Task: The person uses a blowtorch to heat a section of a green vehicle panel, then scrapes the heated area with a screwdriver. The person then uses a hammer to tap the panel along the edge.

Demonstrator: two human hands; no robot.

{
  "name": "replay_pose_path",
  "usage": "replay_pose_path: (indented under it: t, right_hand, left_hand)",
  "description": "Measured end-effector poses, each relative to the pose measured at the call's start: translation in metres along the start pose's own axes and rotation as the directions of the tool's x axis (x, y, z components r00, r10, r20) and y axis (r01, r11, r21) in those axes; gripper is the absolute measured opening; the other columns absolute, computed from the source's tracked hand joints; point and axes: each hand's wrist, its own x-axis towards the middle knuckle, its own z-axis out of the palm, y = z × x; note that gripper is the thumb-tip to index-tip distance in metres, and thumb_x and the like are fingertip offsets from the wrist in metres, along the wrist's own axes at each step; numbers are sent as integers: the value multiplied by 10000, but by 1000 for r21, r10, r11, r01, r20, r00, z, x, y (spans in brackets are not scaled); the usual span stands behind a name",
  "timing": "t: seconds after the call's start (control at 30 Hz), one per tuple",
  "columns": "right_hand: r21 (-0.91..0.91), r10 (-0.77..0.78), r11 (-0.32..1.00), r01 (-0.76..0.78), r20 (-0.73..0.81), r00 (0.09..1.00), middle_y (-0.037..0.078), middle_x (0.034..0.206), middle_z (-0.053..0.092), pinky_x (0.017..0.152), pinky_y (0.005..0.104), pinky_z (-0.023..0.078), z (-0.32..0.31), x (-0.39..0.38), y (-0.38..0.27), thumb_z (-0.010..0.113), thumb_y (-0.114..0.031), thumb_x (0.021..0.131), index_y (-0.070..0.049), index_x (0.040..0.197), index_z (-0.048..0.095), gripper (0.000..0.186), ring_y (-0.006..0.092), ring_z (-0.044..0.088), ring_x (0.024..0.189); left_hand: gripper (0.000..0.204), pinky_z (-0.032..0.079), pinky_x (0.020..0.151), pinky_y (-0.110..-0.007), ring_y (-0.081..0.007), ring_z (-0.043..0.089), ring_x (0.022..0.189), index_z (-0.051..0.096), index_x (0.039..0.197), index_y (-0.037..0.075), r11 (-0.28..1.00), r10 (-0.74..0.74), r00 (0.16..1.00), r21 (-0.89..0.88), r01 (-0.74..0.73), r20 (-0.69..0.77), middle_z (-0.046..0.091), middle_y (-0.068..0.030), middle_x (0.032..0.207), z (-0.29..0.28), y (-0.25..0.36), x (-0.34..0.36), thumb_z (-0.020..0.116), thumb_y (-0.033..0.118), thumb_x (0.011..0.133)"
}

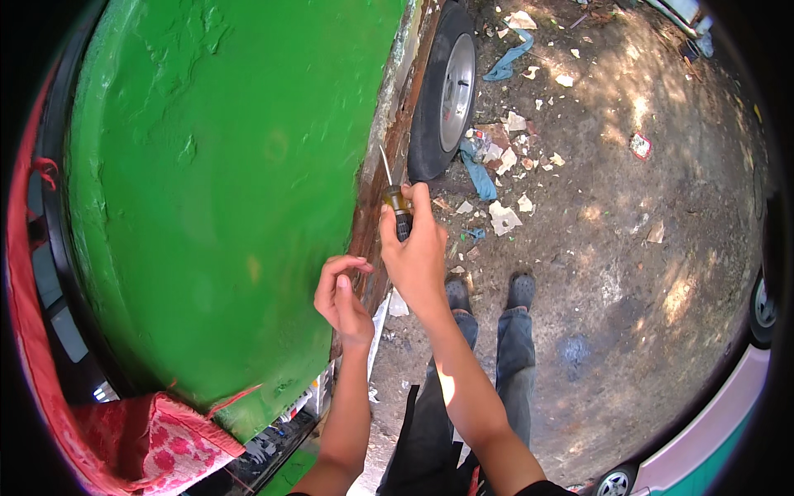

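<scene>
My right hand (pixel 418 248) is closed around a screwdriver (pixel 396 211) with a yellowish, dark-ended handle. Its thin metal shaft points away from me, its tip by the worn brown edge (pixel 370 202) of a green-painted vehicle panel (pixel 223 182). Nearer to me on the same edge is my left hand (pixel 343 302); its fingers are bent, its thumb stands apart, and nothing shows in it. The green surface looks glossy and has raised, uneven patches.
A wheel (pixel 447 91) stands beside the panel's far right edge. Torn flakes (pixel 503 217) and blue cloth strips (pixel 478 172) litter the ground. Red patterned fabric (pixel 178 442) hangs at the lower left. A pink and teal vehicle (pixel 703 422) is at the lower right.
</scene>
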Motion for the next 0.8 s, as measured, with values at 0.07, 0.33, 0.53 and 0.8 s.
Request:
replay_pose_path:
  t: [0.07,0.33,0.53,0.8]
  right_hand:
    - [12,22,1000,-22,19,1000,264,837,676,649,463,525,-1,-9,0,611,-96,965,-8,1134,494,223,454,705,820]
    - [43,-11,999,12,-29,1000,260,847,680,659,457,531,4,1,0,619,-94,963,-3,1142,493,237,440,711,802]
    - [-18,-39,999,39,-27,999,266,857,681,676,446,538,3,7,2,614,-89,964,1,1147,494,236,443,714,837]
    - [18,37,999,-39,62,997,321,1002,675,752,463,551,-1,-10,4,613,-73,961,30,1171,493,263,491,680,977]
  left_hand:
    - [335,492,812,-348,-229,626,859,632,1019,-87,1000,2,999,-26,-3,-39,623,-161,959,2,2,2,505,222,999]
    - [326,493,823,-355,-232,625,868,633,1012,-80,1000,3,999,9,-3,-51,634,-160,953,-7,4,5,497,216,993]
    - [317,485,827,-349,-232,622,864,634,1013,-79,1000,10,999,-2,-10,-44,639,-161,945,-7,5,5,496,205,984]
    - [323,508,828,-386,-246,609,855,596,1027,-81,999,27,1000,22,-27,0,601,-171,936,-6,3,-1,449,206,1019]
